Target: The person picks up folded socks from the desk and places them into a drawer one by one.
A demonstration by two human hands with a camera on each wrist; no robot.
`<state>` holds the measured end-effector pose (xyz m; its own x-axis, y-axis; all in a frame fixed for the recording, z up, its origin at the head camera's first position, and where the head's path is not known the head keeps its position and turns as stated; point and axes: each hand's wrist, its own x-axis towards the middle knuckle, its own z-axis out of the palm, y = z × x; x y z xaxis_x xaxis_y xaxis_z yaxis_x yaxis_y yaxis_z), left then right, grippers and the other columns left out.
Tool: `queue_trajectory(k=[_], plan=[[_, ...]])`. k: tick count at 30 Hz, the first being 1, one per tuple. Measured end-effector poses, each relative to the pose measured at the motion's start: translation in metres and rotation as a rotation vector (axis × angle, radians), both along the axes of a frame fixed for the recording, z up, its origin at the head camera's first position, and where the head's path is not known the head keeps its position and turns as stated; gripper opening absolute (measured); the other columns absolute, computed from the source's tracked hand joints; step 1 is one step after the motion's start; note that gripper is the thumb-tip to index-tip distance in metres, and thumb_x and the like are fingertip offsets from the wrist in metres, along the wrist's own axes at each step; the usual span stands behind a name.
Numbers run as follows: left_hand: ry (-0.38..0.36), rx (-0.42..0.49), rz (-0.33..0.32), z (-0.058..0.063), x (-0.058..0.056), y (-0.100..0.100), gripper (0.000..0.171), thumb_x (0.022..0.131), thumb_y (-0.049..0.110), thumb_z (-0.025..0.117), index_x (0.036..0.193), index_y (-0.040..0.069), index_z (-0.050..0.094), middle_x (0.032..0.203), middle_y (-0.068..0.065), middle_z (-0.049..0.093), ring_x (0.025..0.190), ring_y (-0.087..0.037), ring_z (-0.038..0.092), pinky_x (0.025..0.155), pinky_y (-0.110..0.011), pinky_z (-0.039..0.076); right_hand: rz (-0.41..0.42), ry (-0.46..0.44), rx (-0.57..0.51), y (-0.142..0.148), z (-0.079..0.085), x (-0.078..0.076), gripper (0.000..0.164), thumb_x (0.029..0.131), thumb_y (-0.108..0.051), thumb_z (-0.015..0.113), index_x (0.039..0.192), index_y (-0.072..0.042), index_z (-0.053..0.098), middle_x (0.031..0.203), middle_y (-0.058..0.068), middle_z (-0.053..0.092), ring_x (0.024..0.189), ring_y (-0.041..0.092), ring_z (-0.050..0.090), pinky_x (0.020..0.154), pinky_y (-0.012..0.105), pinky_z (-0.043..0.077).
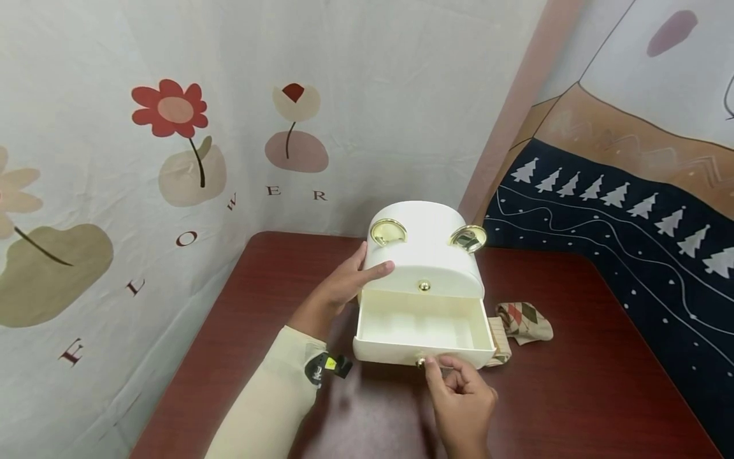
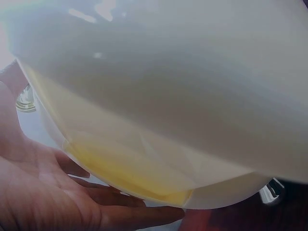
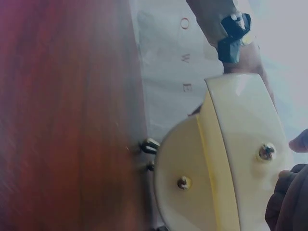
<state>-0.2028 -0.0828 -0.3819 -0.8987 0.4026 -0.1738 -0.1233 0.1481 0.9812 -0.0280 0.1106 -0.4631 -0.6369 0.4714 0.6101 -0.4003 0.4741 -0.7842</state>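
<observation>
A white, round-topped drawer box (image 1: 421,258) stands on the table, two gold-rimmed round pieces at its top. Its lower drawer (image 1: 424,356) is pulled out, with bare floor and walls inside. My left hand (image 1: 350,277) rests against the box's left side, thumb stretched over the front; the left wrist view shows straight fingers (image 2: 130,211) along its surface. At the lower drawer's gold knob (image 3: 267,152) is my right hand (image 1: 463,398), thumb and bent fingers close to it. In the right wrist view they stand slightly apart from the knob. The upper part's knob (image 1: 424,285) shows above the drawer.
Right of the box lies a rolled argyle sock (image 1: 524,322), beside a folded beige striped cloth (image 1: 500,344) partly hidden by the drawer. The dark red table (image 1: 573,395) meets a flower-printed curtain (image 1: 373,95) behind and a tree-printed cloth (image 1: 602,217) at right.
</observation>
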Motion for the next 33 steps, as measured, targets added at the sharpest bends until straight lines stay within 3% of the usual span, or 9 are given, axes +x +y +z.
queue_trajectory(k=[4,11,18,22,26,29,33], plan=[[-0.011,0.017,-0.006,-0.001,0.000,0.001,0.107,0.104,0.041,0.072,0.177,0.027,-0.003,0.173,-0.014,0.038,0.122,-0.027,0.067,0.105,-0.043,0.056,-0.043,0.104,-0.066,0.010,0.009,-0.003,0.016,0.079,0.023,0.077,0.084,0.007,0.077,0.045,-0.005,0.041,0.040,-0.001,0.031,0.037,0.018,0.025],[-0.009,-0.012,0.008,-0.001,0.000,0.000,0.107,0.104,0.043,0.072,0.178,0.025,-0.004,0.174,-0.016,0.035,0.123,-0.028,0.065,0.110,-0.048,0.055,-0.194,0.042,-0.239,0.045,0.026,-0.014,0.008,0.093,0.013,0.071,0.100,0.016,0.075,0.063,-0.021,0.059,0.052,-0.008,0.046,0.048,0.011,0.037],[-0.006,-0.016,0.005,-0.001,0.000,-0.001,0.109,0.103,0.044,0.073,0.178,0.023,-0.004,0.172,-0.018,0.038,0.120,-0.027,0.067,0.105,-0.043,0.057,-0.314,-0.068,-0.147,0.083,0.029,-0.027,0.009,0.092,0.005,0.073,0.093,0.012,0.079,0.073,-0.025,0.056,0.064,-0.008,0.050,0.058,0.007,0.040],[-0.006,-0.007,0.002,0.000,0.001,-0.001,0.108,0.103,0.044,0.073,0.178,0.025,-0.003,0.169,-0.018,0.042,0.120,-0.028,0.068,0.105,-0.044,0.057,-0.333,-0.201,-0.082,0.096,0.032,-0.029,0.012,0.094,-0.001,0.076,0.099,0.009,0.081,0.078,-0.028,0.056,0.068,-0.011,0.052,0.064,0.005,0.041],[-0.009,-0.023,0.010,0.001,0.002,-0.001,0.109,0.103,0.044,0.072,0.177,0.023,-0.004,0.176,-0.015,0.032,0.126,-0.028,0.064,0.111,-0.046,0.054,-0.296,-0.408,0.008,0.107,0.033,-0.030,0.022,0.099,-0.012,0.076,0.112,0.005,0.081,0.089,-0.007,0.066,0.077,-0.003,0.055,0.072,0.010,0.041],[-0.012,-0.020,0.012,0.001,0.002,-0.001,0.109,0.103,0.043,0.072,0.177,0.023,-0.005,0.177,-0.015,0.030,0.126,-0.028,0.064,0.115,-0.052,0.052,-0.220,-0.608,0.103,0.117,0.031,-0.033,0.038,0.101,-0.022,0.074,0.127,0.005,0.075,0.106,0.018,0.068,0.094,0.021,0.064,0.086,0.032,0.048],[-0.017,-0.009,0.011,0.002,0.002,-0.001,0.108,0.104,0.042,0.072,0.177,0.024,-0.005,0.177,-0.014,0.031,0.125,-0.028,0.065,0.117,-0.055,0.051,-0.095,-0.828,0.192,0.128,0.029,-0.040,0.056,0.103,-0.031,0.069,0.143,0.007,0.063,0.131,0.035,0.063,0.125,0.051,0.060,0.103,0.064,0.047]])
